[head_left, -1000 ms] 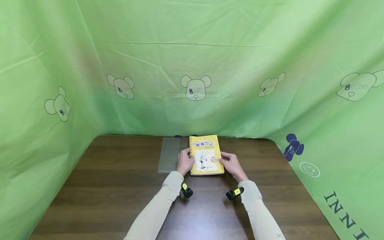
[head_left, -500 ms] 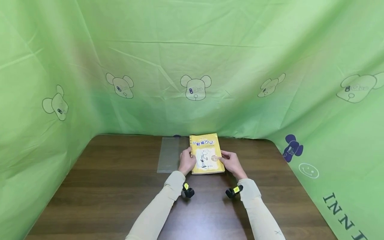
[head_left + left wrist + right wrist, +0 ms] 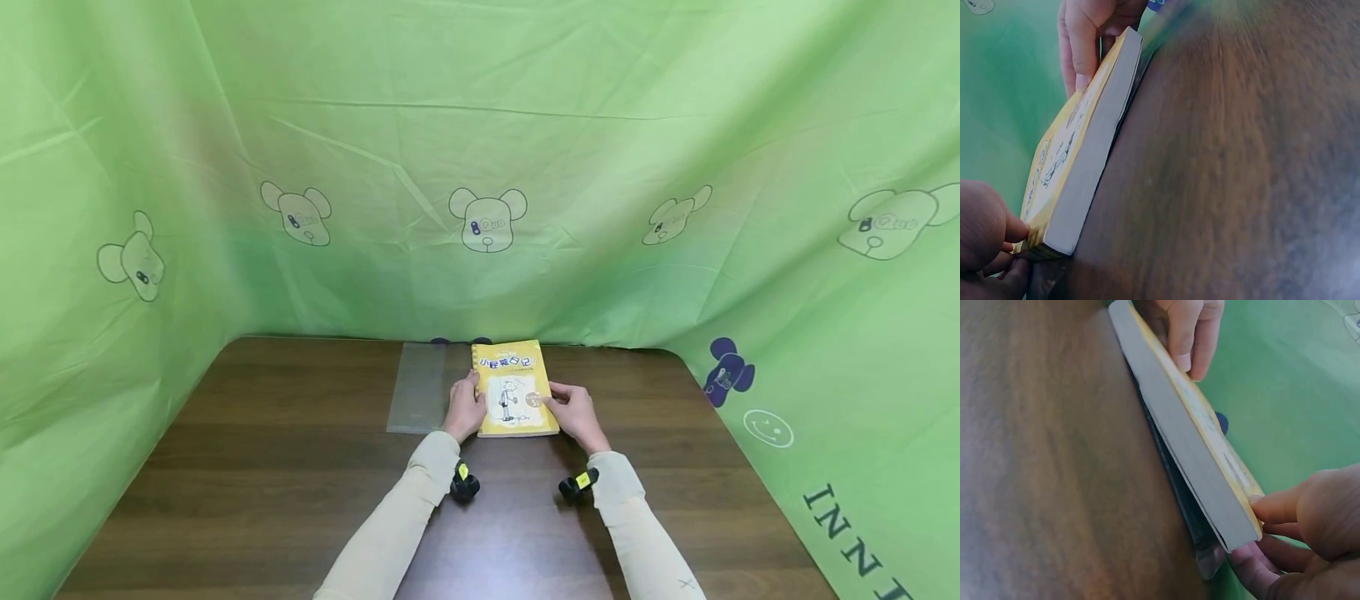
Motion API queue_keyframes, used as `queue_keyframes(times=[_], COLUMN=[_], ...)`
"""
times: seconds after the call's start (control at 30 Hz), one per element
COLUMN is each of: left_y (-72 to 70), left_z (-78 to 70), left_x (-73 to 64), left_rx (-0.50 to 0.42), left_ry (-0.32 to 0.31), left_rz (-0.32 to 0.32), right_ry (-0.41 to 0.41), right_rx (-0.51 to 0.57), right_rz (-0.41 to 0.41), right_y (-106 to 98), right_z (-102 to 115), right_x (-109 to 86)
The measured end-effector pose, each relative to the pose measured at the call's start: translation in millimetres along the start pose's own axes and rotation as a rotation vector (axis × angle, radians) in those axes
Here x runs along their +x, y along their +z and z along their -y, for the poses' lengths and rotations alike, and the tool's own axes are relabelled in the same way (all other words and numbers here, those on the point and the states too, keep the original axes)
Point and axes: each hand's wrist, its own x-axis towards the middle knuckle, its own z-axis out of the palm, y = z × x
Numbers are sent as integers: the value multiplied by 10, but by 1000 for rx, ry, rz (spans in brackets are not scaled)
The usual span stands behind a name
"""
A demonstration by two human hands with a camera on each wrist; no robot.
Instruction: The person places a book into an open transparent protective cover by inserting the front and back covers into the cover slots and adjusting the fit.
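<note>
A yellow paperback book [image 3: 513, 387] lies near the table's far edge, its illustrated cover facing up. My left hand [image 3: 465, 407] pinches it at the spine side, thumb on the cover and fingers lower down. On the opposite side, my right hand [image 3: 576, 414] grips the page edge [image 3: 1194, 434] between a thumb on top and fingers beneath. A clear plastic sheet [image 3: 415, 390] lies flat, sticking out to the left of the book. In the right wrist view, clear plastic [image 3: 1211, 561] also shows under the book's lifted corner. How far the plastic reaches beneath is hidden.
The brown wooden table [image 3: 262, 483] spreads toward me and to both sides. Behind its far edge hangs a green curtain [image 3: 360, 275] printed with bear heads. Black wrist cameras are strapped at both of my cuffs.
The book rises slightly toward the far side, then comes back a little toward me. Both hands keep their hold throughout. The view itself shifts slightly.
</note>
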Motion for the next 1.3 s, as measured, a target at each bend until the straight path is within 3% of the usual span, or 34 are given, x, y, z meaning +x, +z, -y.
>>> queue_keyframes(times=[0.37, 0.63, 0.87, 1.3], left_y=[-11, -30, -38, -59], left_z=[30, 9, 1, -27], left_x=[40, 38, 32, 61], left_rx=[92, 131, 126, 211], left_ry=[36, 54, 51, 42], left_rz=[60, 110, 115, 118], right_ry=[-20, -4, -3, -4], right_rx=[-134, -153, -208, -290], right_rz=[-44, -51, -55, -45], right_y=[42, 78, 100, 110], right_z=[41, 78, 76, 121], right_x=[-28, -46, -54, -36])
